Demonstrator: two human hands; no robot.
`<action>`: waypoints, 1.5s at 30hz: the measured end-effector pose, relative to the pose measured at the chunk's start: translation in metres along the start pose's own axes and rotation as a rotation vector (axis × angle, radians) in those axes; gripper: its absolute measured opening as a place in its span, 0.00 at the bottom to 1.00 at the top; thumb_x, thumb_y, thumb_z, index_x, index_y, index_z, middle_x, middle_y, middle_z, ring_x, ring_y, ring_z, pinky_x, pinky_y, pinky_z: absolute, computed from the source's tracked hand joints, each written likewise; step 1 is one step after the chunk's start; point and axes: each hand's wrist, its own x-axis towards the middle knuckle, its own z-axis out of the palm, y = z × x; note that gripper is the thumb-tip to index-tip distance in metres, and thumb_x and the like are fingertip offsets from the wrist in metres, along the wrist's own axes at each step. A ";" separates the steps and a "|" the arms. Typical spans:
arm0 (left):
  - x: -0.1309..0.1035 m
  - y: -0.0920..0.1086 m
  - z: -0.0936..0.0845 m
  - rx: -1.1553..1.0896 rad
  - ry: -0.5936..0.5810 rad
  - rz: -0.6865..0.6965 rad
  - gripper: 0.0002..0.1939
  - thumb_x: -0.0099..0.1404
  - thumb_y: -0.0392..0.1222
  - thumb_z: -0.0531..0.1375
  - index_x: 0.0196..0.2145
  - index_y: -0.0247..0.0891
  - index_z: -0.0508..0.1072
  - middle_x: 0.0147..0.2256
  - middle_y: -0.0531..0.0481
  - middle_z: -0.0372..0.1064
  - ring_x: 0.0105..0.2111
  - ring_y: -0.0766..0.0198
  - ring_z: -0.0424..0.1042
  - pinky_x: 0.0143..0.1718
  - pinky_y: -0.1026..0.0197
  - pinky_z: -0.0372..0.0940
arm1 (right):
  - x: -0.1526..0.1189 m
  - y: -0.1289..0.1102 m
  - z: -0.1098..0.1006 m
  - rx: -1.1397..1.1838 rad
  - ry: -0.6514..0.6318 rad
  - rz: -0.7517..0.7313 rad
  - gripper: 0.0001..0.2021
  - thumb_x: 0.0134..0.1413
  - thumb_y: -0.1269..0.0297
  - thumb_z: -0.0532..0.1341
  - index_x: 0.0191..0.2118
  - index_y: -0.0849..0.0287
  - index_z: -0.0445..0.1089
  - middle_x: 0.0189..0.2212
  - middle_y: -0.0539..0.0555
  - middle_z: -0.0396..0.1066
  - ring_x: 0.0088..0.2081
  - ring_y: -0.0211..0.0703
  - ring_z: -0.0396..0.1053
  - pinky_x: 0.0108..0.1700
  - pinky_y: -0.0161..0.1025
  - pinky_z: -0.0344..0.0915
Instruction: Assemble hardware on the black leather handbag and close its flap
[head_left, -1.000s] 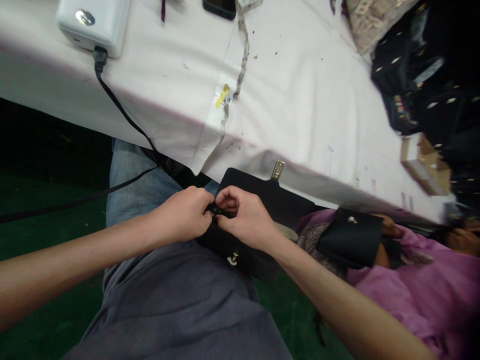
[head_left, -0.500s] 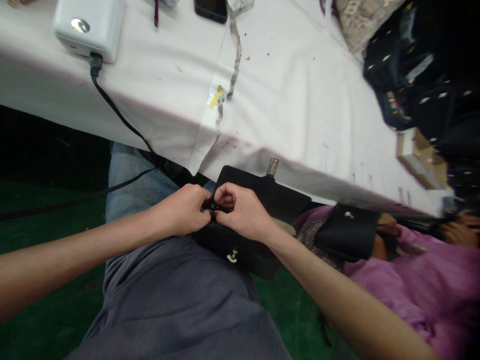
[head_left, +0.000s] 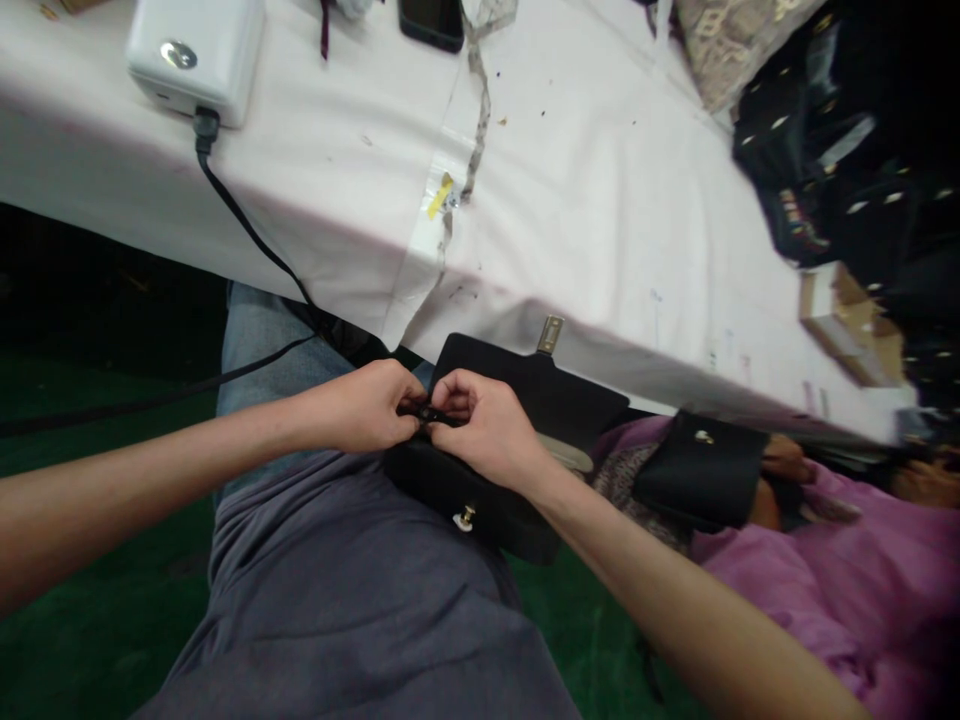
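**Inspector:** Your left hand [head_left: 367,405] and right hand [head_left: 487,430] meet over the black bag [head_left: 517,440] lying on your lap, just below the desk [head_left: 600,200] edge. Both are closed, fingertips pinched together on a small dark fitting [head_left: 429,412] at the bag's near-left corner. What that fitting is cannot be made out.

**Operator:** Which way does the bag lie from my hands?

**Inspector:** It runs away from them to your right and slightly down. Its long axis goes from the pinch point toward the gold clasp [head_left: 466,518] on the front. The flap is thrown back toward the desk, its metal tab [head_left: 550,334] touching the desk cloth. Both hands are on the fitting; your right hand also lies across the bag's body, so it is the nearer one to the rest of it.

**Operator:** Any markings?

**Inspector:** No brand or writing is readable on the bag. A white box [head_left: 196,50] with a black cable [head_left: 247,225] sits at the desk's far left. A person in purple [head_left: 825,580] beside you holds a second black bag [head_left: 705,470].
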 end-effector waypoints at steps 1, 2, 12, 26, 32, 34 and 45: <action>0.001 0.000 -0.001 -0.011 -0.018 0.010 0.08 0.62 0.35 0.61 0.25 0.38 0.69 0.23 0.56 0.60 0.26 0.66 0.58 0.28 0.55 0.47 | -0.001 0.000 0.000 0.004 0.015 0.004 0.12 0.47 0.71 0.70 0.39 0.58 0.75 0.36 0.50 0.80 0.39 0.44 0.79 0.42 0.38 0.74; 0.002 0.000 -0.001 -0.022 -0.032 0.020 0.08 0.62 0.35 0.61 0.25 0.38 0.69 0.23 0.57 0.59 0.26 0.66 0.57 0.28 0.55 0.47 | -0.001 0.000 0.000 0.005 0.023 0.005 0.11 0.46 0.70 0.70 0.39 0.58 0.75 0.36 0.49 0.80 0.39 0.44 0.80 0.43 0.38 0.74; 0.004 0.004 -0.008 -0.064 -0.103 0.051 0.07 0.61 0.34 0.59 0.26 0.38 0.67 0.23 0.57 0.56 0.25 0.67 0.56 0.28 0.54 0.47 | -0.004 0.002 -0.002 0.029 0.014 0.000 0.11 0.48 0.72 0.70 0.39 0.57 0.76 0.37 0.49 0.80 0.40 0.45 0.80 0.44 0.39 0.74; 0.011 0.002 -0.016 -0.188 -0.228 -0.019 0.04 0.61 0.35 0.60 0.31 0.37 0.76 0.27 0.54 0.68 0.27 0.65 0.63 0.28 0.55 0.52 | -0.006 0.003 0.000 0.061 0.060 0.019 0.10 0.47 0.70 0.71 0.37 0.58 0.76 0.36 0.50 0.81 0.40 0.46 0.81 0.46 0.40 0.76; 0.010 0.015 -0.011 0.091 -0.092 -0.014 0.07 0.60 0.31 0.59 0.25 0.39 0.69 0.22 0.57 0.59 0.25 0.67 0.58 0.27 0.54 0.49 | -0.004 0.005 -0.002 0.065 0.010 -0.028 0.09 0.48 0.72 0.70 0.38 0.58 0.77 0.36 0.49 0.80 0.40 0.44 0.80 0.46 0.38 0.76; 0.010 0.017 -0.008 0.139 -0.053 -0.019 0.09 0.60 0.31 0.59 0.24 0.39 0.67 0.21 0.58 0.56 0.24 0.67 0.57 0.26 0.54 0.49 | -0.004 0.004 -0.002 0.077 0.001 -0.029 0.09 0.48 0.73 0.70 0.38 0.58 0.77 0.37 0.49 0.81 0.40 0.44 0.80 0.47 0.39 0.76; 0.012 0.002 -0.003 0.036 -0.013 0.006 0.08 0.58 0.30 0.59 0.24 0.38 0.67 0.22 0.58 0.55 0.25 0.67 0.57 0.27 0.55 0.48 | -0.004 0.000 0.008 0.149 0.079 0.082 0.12 0.44 0.70 0.74 0.38 0.58 0.79 0.37 0.52 0.83 0.40 0.46 0.82 0.44 0.38 0.76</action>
